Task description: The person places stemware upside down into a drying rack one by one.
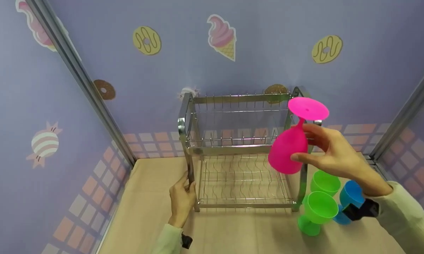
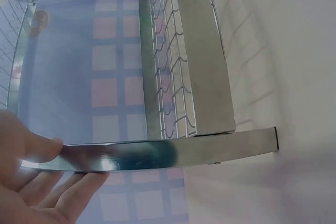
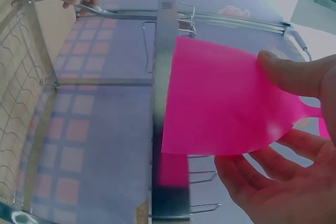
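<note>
My right hand (image 1: 333,151) grips a bright pink goblet (image 1: 290,150) by its bowl, thumb on one side and fingers on the other. The goblet is upside down, its round foot up and its rim down, in front of the right side of a two-tier metal dish rack (image 1: 245,205). In the right wrist view the goblet's bowl (image 3: 226,100) overlaps a rack bar. Low on the rack's left side, my left hand (image 1: 183,198) holds the upright; the left wrist view shows thumb and fingers on either side of this metal bar (image 2: 131,156).
Right of the rack stand two green goblets, the nearer one (image 1: 321,208) upright in front of the other (image 1: 325,181). A blue goblet (image 1: 352,193) stands beside them, partly behind the right wrist's camera. Patterned walls and metal posts (image 1: 81,81) enclose the table (image 1: 152,183).
</note>
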Available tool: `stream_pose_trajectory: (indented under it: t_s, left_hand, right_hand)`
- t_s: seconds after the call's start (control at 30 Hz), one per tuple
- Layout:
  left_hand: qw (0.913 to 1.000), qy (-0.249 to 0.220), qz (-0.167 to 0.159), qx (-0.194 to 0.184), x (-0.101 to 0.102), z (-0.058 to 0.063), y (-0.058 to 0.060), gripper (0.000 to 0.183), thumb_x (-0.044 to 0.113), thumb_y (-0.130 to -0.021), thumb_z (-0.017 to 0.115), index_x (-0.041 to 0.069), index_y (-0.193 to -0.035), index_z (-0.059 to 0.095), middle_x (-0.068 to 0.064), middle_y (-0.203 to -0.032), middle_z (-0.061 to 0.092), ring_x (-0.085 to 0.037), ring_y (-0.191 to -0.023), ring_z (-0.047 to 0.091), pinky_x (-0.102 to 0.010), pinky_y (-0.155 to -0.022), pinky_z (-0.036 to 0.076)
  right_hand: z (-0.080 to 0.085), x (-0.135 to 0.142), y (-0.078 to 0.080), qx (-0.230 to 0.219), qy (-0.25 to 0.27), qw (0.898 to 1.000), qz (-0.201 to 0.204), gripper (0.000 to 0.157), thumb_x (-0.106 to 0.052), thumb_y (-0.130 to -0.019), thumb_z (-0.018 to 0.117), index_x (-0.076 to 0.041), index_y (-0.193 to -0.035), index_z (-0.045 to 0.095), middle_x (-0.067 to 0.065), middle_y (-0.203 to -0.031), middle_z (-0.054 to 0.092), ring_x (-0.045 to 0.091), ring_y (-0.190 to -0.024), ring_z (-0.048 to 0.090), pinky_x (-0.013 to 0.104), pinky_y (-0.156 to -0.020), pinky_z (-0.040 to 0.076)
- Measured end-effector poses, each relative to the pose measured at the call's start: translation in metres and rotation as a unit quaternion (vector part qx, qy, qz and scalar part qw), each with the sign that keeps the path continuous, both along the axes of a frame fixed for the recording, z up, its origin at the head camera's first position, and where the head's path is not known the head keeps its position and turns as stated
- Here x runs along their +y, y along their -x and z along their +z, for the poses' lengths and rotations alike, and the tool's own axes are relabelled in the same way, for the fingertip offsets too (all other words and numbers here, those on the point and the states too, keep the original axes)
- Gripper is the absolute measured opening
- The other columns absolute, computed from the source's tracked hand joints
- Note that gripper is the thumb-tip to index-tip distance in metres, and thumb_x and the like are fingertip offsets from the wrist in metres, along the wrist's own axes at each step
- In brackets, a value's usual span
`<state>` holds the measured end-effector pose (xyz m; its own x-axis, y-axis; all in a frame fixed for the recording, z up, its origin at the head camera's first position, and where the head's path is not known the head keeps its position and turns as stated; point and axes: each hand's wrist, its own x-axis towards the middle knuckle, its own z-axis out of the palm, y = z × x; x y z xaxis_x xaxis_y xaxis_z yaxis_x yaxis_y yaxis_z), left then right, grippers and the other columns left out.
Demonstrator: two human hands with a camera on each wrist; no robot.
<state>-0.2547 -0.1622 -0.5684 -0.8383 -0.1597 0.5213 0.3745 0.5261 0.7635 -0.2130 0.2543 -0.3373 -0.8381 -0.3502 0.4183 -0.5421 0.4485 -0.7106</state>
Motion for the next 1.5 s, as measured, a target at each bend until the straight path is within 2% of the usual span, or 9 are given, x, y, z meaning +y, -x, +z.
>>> stream_pose_trajectory:
  t_s: [0.43, 0.7, 0.87, 0.97, 1.1, 1.2, 1.27, 1.37, 1.5]
  left_hand:
    - [0.9999, 0.008, 0.006, 0.008, 0.001, 0.002, -0.001, 0.045, -0.017, -0.09, 0.074, -0.005, -0.132, 0.07, -0.031, -0.122, 0.074, -0.041, -0.094, 0.079, -0.036, -0.073, 0.067]
    - [0.9998, 0.012, 0.005, 0.012, 0.0, 0.001, 0.0, 0.044, -0.018, -0.089, 0.075, -0.006, -0.132, 0.07, -0.032, -0.121, 0.073, -0.04, -0.09, 0.079, -0.032, -0.068, 0.067]
    - [1.0, -0.001, 0.0, -0.004, 0.001, 0.002, 0.0, 0.048, -0.018, -0.09, 0.073, -0.011, -0.137, 0.065, -0.034, -0.131, 0.068, -0.043, -0.094, 0.078, -0.03, -0.071, 0.066]
    - [1.0, -0.001, 0.004, -0.005, 0.001, 0.002, 0.001, 0.047, -0.019, -0.09, 0.073, -0.008, -0.136, 0.067, -0.033, -0.128, 0.07, -0.041, -0.094, 0.079, -0.03, -0.071, 0.066]
    - [1.0, 0.007, 0.005, 0.0, 0.001, 0.002, 0.002, 0.047, -0.018, -0.089, 0.073, -0.005, -0.134, 0.069, -0.031, -0.124, 0.073, -0.04, -0.093, 0.079, -0.031, -0.071, 0.067]
    - [1.0, 0.006, 0.004, 0.003, 0.001, 0.003, 0.002, 0.046, -0.018, -0.089, 0.073, -0.004, -0.133, 0.07, -0.03, -0.121, 0.074, -0.04, -0.093, 0.079, -0.032, -0.071, 0.067]
    - [1.0, 0.002, 0.004, 0.002, 0.0, 0.002, 0.001, 0.047, -0.019, -0.089, 0.073, -0.004, -0.133, 0.07, -0.031, -0.121, 0.074, -0.04, -0.094, 0.079, -0.032, -0.071, 0.067]
    - [1.0, -0.002, 0.005, -0.007, 0.0, 0.001, 0.001, 0.047, -0.018, -0.089, 0.074, -0.005, -0.135, 0.069, -0.031, -0.122, 0.073, -0.041, -0.095, 0.079, -0.032, -0.072, 0.067]
    - [0.9998, -0.002, 0.008, -0.017, 0.0, 0.001, 0.0, 0.047, -0.016, -0.091, 0.073, -0.007, -0.137, 0.068, -0.033, -0.125, 0.071, -0.043, -0.096, 0.078, -0.033, -0.073, 0.067]
  right_hand:
    - [0.048, 0.005, 0.016, 0.003, -0.008, 1.0, -0.002, 0.059, -0.006, -0.09, 0.087, -0.003, -0.144, 0.062, 0.002, -0.122, 0.074, 0.006, -0.105, 0.074, 0.014, -0.087, 0.061]
    - [0.061, 0.003, 0.037, -0.012, -0.034, 0.997, -0.063, 0.063, -0.016, -0.09, 0.088, -0.008, -0.146, 0.061, 0.013, -0.131, 0.071, -0.001, -0.104, 0.069, 0.008, -0.087, 0.056]
    - [0.059, 0.003, 0.059, -0.018, -0.039, 0.996, -0.079, 0.063, -0.021, -0.091, 0.087, -0.008, -0.147, 0.06, 0.014, -0.133, 0.07, 0.02, -0.113, 0.073, 0.007, -0.086, 0.055]
    - [0.056, 0.004, 0.071, -0.018, -0.043, 0.995, -0.089, 0.064, -0.022, -0.092, 0.086, -0.006, -0.148, 0.058, 0.016, -0.135, 0.07, 0.035, -0.119, 0.071, 0.006, -0.086, 0.053]
    - [0.053, 0.005, 0.085, -0.025, -0.044, 0.993, -0.11, 0.067, -0.025, -0.092, 0.085, -0.005, -0.15, 0.056, 0.018, -0.138, 0.068, 0.041, -0.123, 0.069, 0.007, -0.085, 0.052]
    - [0.05, 0.004, 0.095, -0.032, -0.04, 0.991, -0.12, 0.069, -0.025, -0.093, 0.085, -0.004, -0.151, 0.055, 0.02, -0.14, 0.066, 0.043, -0.125, 0.068, 0.018, -0.092, 0.058]
    - [0.048, 0.002, 0.101, -0.038, -0.038, 0.991, -0.123, 0.069, -0.024, -0.093, 0.084, -0.003, -0.152, 0.054, 0.021, -0.141, 0.065, 0.044, -0.126, 0.067, 0.033, -0.1, 0.062]
    - [0.044, -0.001, 0.108, -0.05, -0.036, 0.99, -0.127, 0.068, -0.02, -0.093, 0.083, -0.002, -0.152, 0.052, 0.023, -0.143, 0.064, 0.045, -0.13, 0.065, 0.056, -0.107, 0.058]
    - [0.04, -0.005, 0.115, -0.064, -0.036, 0.989, -0.127, 0.066, -0.014, -0.095, 0.079, 0.003, -0.151, 0.048, 0.027, -0.144, 0.061, 0.049, -0.133, 0.061, 0.064, -0.108, 0.055]
